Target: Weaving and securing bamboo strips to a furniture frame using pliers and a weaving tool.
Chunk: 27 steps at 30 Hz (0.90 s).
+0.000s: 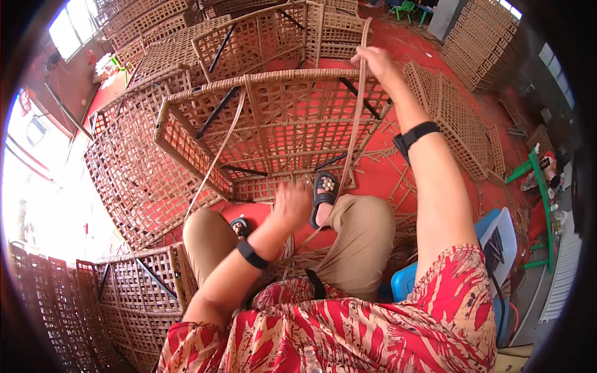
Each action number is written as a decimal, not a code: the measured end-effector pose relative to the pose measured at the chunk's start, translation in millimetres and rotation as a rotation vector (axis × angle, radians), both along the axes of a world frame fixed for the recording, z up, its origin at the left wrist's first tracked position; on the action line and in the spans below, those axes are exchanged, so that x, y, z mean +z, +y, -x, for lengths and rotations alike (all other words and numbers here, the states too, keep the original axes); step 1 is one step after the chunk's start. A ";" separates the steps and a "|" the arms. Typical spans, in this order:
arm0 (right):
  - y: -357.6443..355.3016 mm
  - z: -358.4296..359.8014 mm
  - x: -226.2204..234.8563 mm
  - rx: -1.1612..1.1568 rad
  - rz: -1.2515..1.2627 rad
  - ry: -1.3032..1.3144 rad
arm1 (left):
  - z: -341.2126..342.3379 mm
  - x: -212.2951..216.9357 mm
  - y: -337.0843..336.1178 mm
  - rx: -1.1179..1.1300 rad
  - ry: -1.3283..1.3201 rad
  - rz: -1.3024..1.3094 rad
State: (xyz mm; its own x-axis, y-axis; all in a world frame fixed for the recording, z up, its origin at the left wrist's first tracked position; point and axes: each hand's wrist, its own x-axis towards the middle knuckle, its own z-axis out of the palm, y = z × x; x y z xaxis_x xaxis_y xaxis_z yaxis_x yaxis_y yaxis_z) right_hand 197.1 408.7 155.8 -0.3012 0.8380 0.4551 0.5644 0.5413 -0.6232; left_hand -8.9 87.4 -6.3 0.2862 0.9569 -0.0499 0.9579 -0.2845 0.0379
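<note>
A long tan wicker strip (357, 118) runs down from my raised right hand (377, 62), which is closed around it beyond the frame's upper right edge. It trails past my foot between my knees. My left hand (291, 208) hovers above my knees, smeared by motion, so its fingers cannot be read. In front of me stands an open-weave wicker frame (245, 81) with a wrapped rim and black braces inside. A second loose strip (227, 140) hangs from its rim and reaches toward my left knee.
More woven wicker pieces stand behind and to the left, with a stack (479, 40) at the far right. Another wicker piece (457, 118) lies on the red floor (379, 165) among scraps. A blue and white plastic container (504, 236) and a green frame (540, 205) are at my right.
</note>
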 end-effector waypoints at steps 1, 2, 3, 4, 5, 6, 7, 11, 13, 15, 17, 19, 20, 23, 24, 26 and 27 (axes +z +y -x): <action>-6.9 22.4 -5.8 -0.059 -0.022 -0.088 | 15.8 15.6 20.3 0.045 -0.050 -0.249; -24.2 43.3 -9.1 -0.124 -0.049 -0.179 | 34.9 33.5 41.1 0.085 -0.117 -0.455; -38.1 50.4 -8.6 -0.200 -0.047 -0.170 | 42.7 56.0 59.9 0.112 -0.197 -0.621; -48.2 49.5 -10.9 -0.215 -0.134 -0.138 | 50.2 77.1 76.3 0.160 -0.230 -0.723; -66.4 49.7 -10.8 -0.217 -0.142 -0.095 | 55.9 97.2 86.8 0.119 -0.261 -0.876; -90.0 46.4 -10.2 -0.226 -0.145 -0.054 | 57.6 114.0 88.8 0.115 -0.308 -0.846; -109.7 45.0 -14.8 -0.222 -0.135 -0.059 | 59.4 119.4 86.3 0.084 -0.280 -0.881; -197.5 12.1 -43.3 -0.225 -0.101 0.039 | 39.8 112.0 35.8 0.011 -0.230 -0.803; -242.7 0.6 -46.1 -0.232 -0.116 0.082 | 34.1 102.2 8.6 -0.045 -0.269 -0.818; -276.2 -1.1 -50.9 -0.234 0.046 0.148 | 33.6 81.2 -14.5 -0.095 -0.294 -0.859; -299.2 -5.6 -77.2 -0.214 0.032 0.216 | 34.2 60.7 -34.3 -0.112 -0.302 -0.837; -320.7 -8.0 -93.2 -0.146 0.001 0.314 | 35.4 40.6 -50.8 -0.112 -0.266 -0.842; -329.2 -9.9 -97.8 -0.152 0.019 0.308 | 35.9 35.4 -57.5 -0.111 -0.272 -0.823; -356.6 -20.0 -108.2 -0.113 0.227 0.342 | 32.2 20.2 -80.5 -0.114 -0.310 -0.773; -365.4 -21.9 -108.8 -0.112 0.239 0.340 | 28.3 15.9 -89.3 -0.109 -0.311 -0.762; -378.1 -25.6 -109.3 0.044 0.347 0.624 | 20.1 8.8 -106.4 -0.123 -0.362 -0.666; -380.0 -29.9 -111.5 0.073 0.386 0.601 | 15.8 5.9 -113.4 -0.110 -0.367 -0.644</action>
